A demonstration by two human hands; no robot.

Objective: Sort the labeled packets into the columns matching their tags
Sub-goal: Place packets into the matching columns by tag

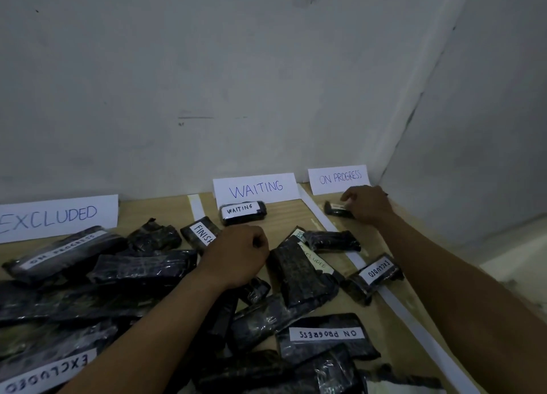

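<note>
1. Three paper signs stand along the far wall: the EXCLUDED sign (56, 217) on the left, the WAITING sign (256, 187) in the middle and the ON PROGRESS sign (339, 178) on the right. White tape strips (318, 213) run between the columns.
2. One WAITING packet (243, 213) lies in the middle column, just in front of its sign.
3. In the right column, the far-right packet (336, 210) lies near its sign. The right hand (367, 205) grasps it with fingers curled over one end, covering most of the tag.
4. The left hand (236, 254) is clenched and rests on the pile (139, 270); it appears to hold nothing.
5. That pile of dark wrapped packets covers the near and left tabletop (284, 219), with mixed tags. An EXCLUDED packet (376, 272) lies across the right strip.
6. The tabletop is pale wood, set in a corner of scuffed grey wall (207, 82).
</note>
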